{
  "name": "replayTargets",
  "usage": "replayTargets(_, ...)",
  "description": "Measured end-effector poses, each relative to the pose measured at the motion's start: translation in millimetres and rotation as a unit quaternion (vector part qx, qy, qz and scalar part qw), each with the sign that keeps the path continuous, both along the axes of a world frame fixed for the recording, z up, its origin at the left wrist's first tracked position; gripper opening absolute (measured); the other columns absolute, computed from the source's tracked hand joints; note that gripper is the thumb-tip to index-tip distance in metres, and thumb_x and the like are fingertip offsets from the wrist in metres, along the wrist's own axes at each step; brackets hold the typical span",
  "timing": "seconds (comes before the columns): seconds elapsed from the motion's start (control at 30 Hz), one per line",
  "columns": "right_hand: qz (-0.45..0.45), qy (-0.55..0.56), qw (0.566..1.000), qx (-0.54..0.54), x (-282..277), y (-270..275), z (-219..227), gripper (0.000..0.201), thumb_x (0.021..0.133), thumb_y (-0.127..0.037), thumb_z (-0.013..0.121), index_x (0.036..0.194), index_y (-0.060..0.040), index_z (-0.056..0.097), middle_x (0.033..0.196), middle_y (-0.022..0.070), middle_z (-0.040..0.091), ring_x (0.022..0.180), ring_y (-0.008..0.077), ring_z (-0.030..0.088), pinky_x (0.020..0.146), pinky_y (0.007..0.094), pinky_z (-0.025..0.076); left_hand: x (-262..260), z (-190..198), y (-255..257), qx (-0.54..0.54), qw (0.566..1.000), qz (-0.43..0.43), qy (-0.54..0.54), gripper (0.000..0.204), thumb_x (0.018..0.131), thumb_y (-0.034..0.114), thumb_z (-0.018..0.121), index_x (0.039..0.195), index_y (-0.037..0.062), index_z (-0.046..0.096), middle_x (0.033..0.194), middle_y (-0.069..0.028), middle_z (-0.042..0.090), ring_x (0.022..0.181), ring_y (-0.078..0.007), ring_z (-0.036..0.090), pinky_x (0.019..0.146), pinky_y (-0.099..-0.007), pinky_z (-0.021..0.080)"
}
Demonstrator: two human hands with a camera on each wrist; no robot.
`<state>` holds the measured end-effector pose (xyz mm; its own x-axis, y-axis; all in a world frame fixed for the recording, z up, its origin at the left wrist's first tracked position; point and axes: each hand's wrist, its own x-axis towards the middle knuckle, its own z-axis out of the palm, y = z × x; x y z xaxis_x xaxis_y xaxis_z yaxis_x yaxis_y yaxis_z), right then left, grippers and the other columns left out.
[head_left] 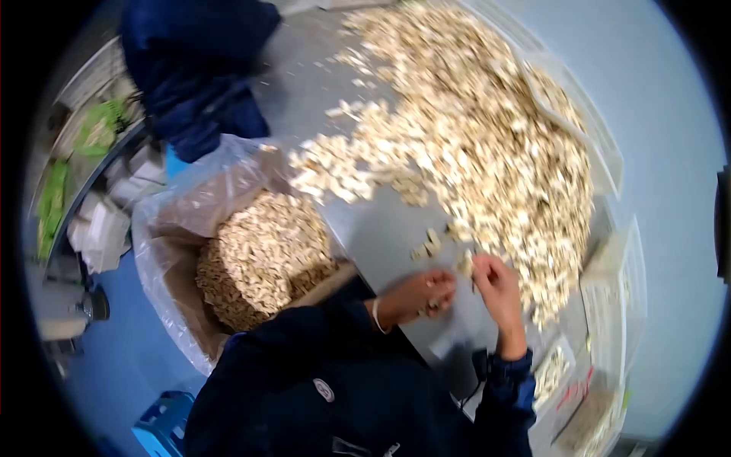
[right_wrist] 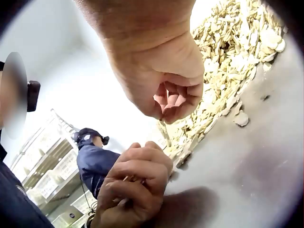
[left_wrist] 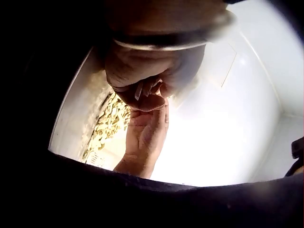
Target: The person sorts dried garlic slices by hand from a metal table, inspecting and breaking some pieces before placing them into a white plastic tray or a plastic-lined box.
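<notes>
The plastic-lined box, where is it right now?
In the head view, the plastic-lined box stands left of the person's left hand, beside the grey table.

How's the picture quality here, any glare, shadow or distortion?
Head view: fisheye curving, dark corners, softly blurred pale slices; left wrist view: strong glare washes out the background while the edges fall nearly black; right wrist view: a shadow on the grey table beside the left hand.

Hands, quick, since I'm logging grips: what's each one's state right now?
Left hand: closed, holding a few pale pieces.
Right hand: closed, pinching a pale slice.
</notes>
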<state>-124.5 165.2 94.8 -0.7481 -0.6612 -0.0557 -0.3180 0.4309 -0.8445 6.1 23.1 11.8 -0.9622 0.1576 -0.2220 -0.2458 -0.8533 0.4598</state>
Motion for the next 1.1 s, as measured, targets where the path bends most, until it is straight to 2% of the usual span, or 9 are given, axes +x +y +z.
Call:
replayTargets(0.07, 0.025, 0.168, 0.985, 0.0, 17, -7, 13, 0.009, 0.091, -0.003, 0.067, 0.099, 0.0004, 0.069, 0.078, 0.0092, 0.063, 0.067, 0.0163, 0.059, 0.064, 0.0281, 0.049, 1, 5, -1, -0.003, 1.0, -0.003, 0.005, 0.024, 0.103, 0.031, 0.06, 0.112, 0.0091, 0.057, 0.081, -0.0004, 0.055, 0.062, -0.0071, 0.046, 0.048, -0.0206, 0.035)
replayTargets(0.1, 0.045, 0.247, 0.968, 0.022, 24, -8, 17, 0.007, 0.089, -0.001, 0.066, 0.096, -0.0001, 0.068, 0.08, 0.0128, 0.063, 0.068, 0.0227, 0.06, 0.065, 0.032, 0.05, 1, 0, -5, -0.015, 0.999, -0.033, 0.038, 0.026, 0.103, 0.035, 0.058, 0.114, 0.011, 0.058, 0.085, 0.0015, 0.057, 0.067, -0.0054, 0.051, 0.052, -0.0198, 0.039)
replayTargets(0.13, 0.079, 0.261, 0.962, 0.019, 29, -7, 19, 0.009, 0.09, 0.0, 0.067, 0.099, -0.0009, 0.069, 0.084, 0.0119, 0.065, 0.07, 0.0217, 0.063, 0.064, 0.0306, 0.05, 1, 4, 0, -0.029, 0.999, -0.01, 0.022, 0.031, 0.103, 0.039, 0.057, 0.112, 0.0099, 0.058, 0.079, -0.0004, 0.054, 0.057, -0.0052, 0.042, 0.046, -0.0202, 0.033)
replayTargets(0.23, 0.128, 0.355, 0.926, 0.018, 40, -8, 22, 0.015, 0.083, 0.004, 0.069, 0.097, -0.0023, 0.069, 0.089, 0.0126, 0.066, 0.075, 0.0272, 0.064, 0.066, 0.0346, 0.052, 3, 7, -1, -0.042, 0.998, -0.017, 0.036, 0.033, 0.102, 0.043, 0.057, 0.1, 0.0101, 0.058, 0.078, -0.0004, 0.052, 0.057, -0.0068, 0.041, 0.049, -0.022, 0.034)
replayTargets(0.33, 0.149, 0.395, 0.906, 0.01, 50, -10, 32, 0.021, 0.077, 0.001, 0.073, 0.097, -0.0051, 0.071, 0.088, 0.0115, 0.067, 0.078, 0.0319, 0.065, 0.066, 0.0391, 0.053, 7, 12, -3, -0.058, 0.997, -0.01, 0.059, 0.034, 0.101, 0.043, 0.058, 0.095, 0.0096, 0.056, 0.078, -0.0003, 0.052, 0.059, -0.0075, 0.041, 0.051, -0.0227, 0.035)
replayTargets(0.63, 0.146, 0.412, 0.899, 0.02, 55, 2, 28, 0.023, 0.077, -0.001, 0.074, 0.099, -0.0077, 0.072, 0.092, 0.008, 0.067, 0.08, 0.0294, 0.065, 0.069, 0.0385, 0.055, 2, 3, 2, -0.083, 0.993, -0.035, 0.075, 0.031, 0.102, 0.039, 0.059, 0.097, 0.0085, 0.053, 0.078, 0.0006, 0.05, 0.059, -0.0067, 0.041, 0.05, -0.0229, 0.033)
replayTargets(0.73, 0.131, 0.384, 0.914, 0.015, 56, 3, 27, 0.023, 0.076, 0.0, 0.075, 0.097, -0.0058, 0.071, 0.09, 0.0106, 0.067, 0.083, 0.0322, 0.065, 0.072, 0.0408, 0.053, 2, 2, 1, -0.067, 0.994, -0.048, 0.073, 0.031, 0.102, 0.039, 0.058, 0.096, 0.009, 0.053, 0.076, 0.0014, 0.049, 0.057, -0.0059, 0.04, 0.048, -0.0222, 0.031)
replayTargets(0.93, 0.131, 0.381, 0.915, 0.01, 51, 6, 24, 0.025, 0.076, -0.002, 0.076, 0.101, -0.0078, 0.072, 0.092, 0.0085, 0.067, 0.082, 0.0298, 0.065, 0.07, 0.039, 0.054, 2, 9, 0, -0.088, 0.991, -0.058, 0.085, 0.036, 0.104, 0.044, 0.052, 0.095, 0.009, 0.053, 0.072, 0.0021, 0.048, 0.054, -0.0051, 0.039, 0.047, -0.02, 0.03)
replayTargets(1.1, 0.13, 0.364, 0.922, 0.006, 49, 8, 22, 0.025, 0.076, -0.003, 0.076, 0.1, -0.0074, 0.072, 0.091, 0.0083, 0.068, 0.081, 0.0299, 0.065, 0.069, 0.0388, 0.054, 5, 21, -2, -0.086, 0.992, -0.058, 0.071, 0.04, 0.105, 0.047, 0.051, 0.096, 0.0089, 0.054, 0.076, 0.0016, 0.051, 0.056, -0.0049, 0.04, 0.048, -0.0202, 0.032)
